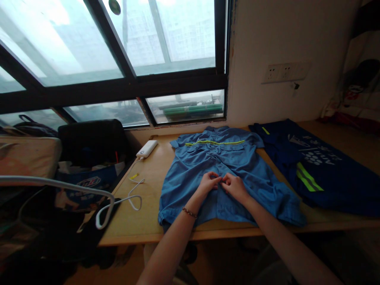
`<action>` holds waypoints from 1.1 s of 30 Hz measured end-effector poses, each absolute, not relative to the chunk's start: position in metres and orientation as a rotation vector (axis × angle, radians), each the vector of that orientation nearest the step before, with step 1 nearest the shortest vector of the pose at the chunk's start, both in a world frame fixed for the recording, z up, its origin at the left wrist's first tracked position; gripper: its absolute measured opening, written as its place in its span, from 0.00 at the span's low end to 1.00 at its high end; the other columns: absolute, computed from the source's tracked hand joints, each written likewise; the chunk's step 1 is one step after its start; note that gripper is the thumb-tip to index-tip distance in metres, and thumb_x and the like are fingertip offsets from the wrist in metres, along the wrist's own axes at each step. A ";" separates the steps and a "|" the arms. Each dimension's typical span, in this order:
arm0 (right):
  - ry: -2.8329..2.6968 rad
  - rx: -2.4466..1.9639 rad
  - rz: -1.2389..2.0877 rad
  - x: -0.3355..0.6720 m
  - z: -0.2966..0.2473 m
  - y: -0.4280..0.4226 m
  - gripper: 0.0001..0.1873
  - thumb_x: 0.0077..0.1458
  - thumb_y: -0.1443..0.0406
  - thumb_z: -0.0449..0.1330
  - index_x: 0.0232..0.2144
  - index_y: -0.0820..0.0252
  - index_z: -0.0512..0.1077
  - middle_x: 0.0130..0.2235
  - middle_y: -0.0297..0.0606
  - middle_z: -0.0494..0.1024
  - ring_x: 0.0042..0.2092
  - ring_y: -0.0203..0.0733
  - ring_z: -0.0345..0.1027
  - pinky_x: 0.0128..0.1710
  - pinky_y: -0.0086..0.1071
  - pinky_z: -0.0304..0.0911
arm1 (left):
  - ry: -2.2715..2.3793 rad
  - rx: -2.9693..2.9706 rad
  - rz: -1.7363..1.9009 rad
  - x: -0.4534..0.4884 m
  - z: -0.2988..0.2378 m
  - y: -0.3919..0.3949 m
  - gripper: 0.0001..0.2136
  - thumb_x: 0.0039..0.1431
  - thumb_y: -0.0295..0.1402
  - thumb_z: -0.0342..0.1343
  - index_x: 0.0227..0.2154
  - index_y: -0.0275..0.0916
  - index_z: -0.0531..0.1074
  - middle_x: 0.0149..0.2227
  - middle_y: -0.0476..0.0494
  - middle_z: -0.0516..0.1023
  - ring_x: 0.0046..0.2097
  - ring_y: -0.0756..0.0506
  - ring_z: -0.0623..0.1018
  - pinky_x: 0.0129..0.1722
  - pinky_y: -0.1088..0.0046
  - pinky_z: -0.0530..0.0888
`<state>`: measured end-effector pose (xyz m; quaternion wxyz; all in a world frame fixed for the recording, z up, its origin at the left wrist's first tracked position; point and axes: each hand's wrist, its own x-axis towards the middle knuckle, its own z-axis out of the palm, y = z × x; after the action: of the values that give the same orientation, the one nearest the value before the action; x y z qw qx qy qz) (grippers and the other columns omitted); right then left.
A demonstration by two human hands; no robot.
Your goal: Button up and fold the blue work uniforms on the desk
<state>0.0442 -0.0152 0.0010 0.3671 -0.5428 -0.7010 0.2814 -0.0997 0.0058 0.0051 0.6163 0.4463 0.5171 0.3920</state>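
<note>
A light blue work shirt (190, 170) with a yellow reflective stripe lies flat, front up, on the wooden table (148, 213). My left hand (208, 183) and my right hand (234, 187) meet at the shirt's front opening, low on the middle. Both hands have their fingers curled in a pinch on the cloth of the shirt front. A beaded bracelet sits on my left wrist.
A dark blue garment (320, 166) with yellow stripes and white print lies to the right. A white power bank (147, 148) with a white cable (133, 196) sits at the table's left. Bags and clothing pile up at left, below the window.
</note>
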 end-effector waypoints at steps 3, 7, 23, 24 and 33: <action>-1.885 -1.431 0.580 0.043 0.001 -0.017 0.04 0.44 0.64 0.56 0.27 0.59 0.66 0.17 0.28 0.66 0.21 0.33 0.61 0.22 0.26 0.51 | 1.203 0.995 0.952 -0.099 0.005 0.005 0.16 0.36 0.35 0.64 0.27 0.36 0.65 0.18 0.54 0.66 0.19 0.54 0.67 0.19 0.80 0.65; -1.885 -1.410 0.596 0.041 0.001 -0.015 0.07 0.45 0.65 0.56 0.31 0.58 0.66 0.17 0.26 0.64 0.21 0.33 0.60 0.22 0.25 0.50 | 1.199 0.979 0.987 -0.098 0.005 0.002 0.16 0.36 0.34 0.63 0.28 0.36 0.64 0.18 0.54 0.66 0.19 0.55 0.66 0.18 0.82 0.64; -1.684 -1.318 0.960 0.042 0.002 -0.010 0.15 0.45 0.62 0.56 0.38 0.60 0.65 0.13 0.22 0.60 0.16 0.31 0.57 0.20 0.25 0.52 | 1.079 0.889 1.175 -0.093 0.011 -0.004 0.18 0.37 0.35 0.62 0.31 0.37 0.62 0.16 0.57 0.63 0.17 0.57 0.62 0.17 0.83 0.59; -1.687 -1.306 0.934 0.042 0.003 -0.011 0.16 0.45 0.62 0.57 0.39 0.60 0.65 0.14 0.22 0.60 0.17 0.31 0.57 0.21 0.25 0.52 | 1.072 0.878 1.170 -0.093 0.010 -0.004 0.18 0.36 0.34 0.62 0.32 0.37 0.62 0.16 0.57 0.63 0.17 0.57 0.63 0.18 0.83 0.59; -1.758 -1.290 0.716 0.040 0.002 -0.013 0.18 0.45 0.63 0.57 0.41 0.61 0.71 0.19 0.29 0.65 0.22 0.32 0.57 0.24 0.26 0.53 | 1.037 0.820 1.163 -0.095 0.007 -0.001 0.21 0.34 0.31 0.63 0.34 0.37 0.63 0.18 0.57 0.63 0.19 0.56 0.64 0.20 0.82 0.60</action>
<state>0.0402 -0.0127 0.0023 0.4107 -0.5125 -0.6984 0.2846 -0.0946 -0.0008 0.0066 0.6368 0.3591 0.4540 0.5093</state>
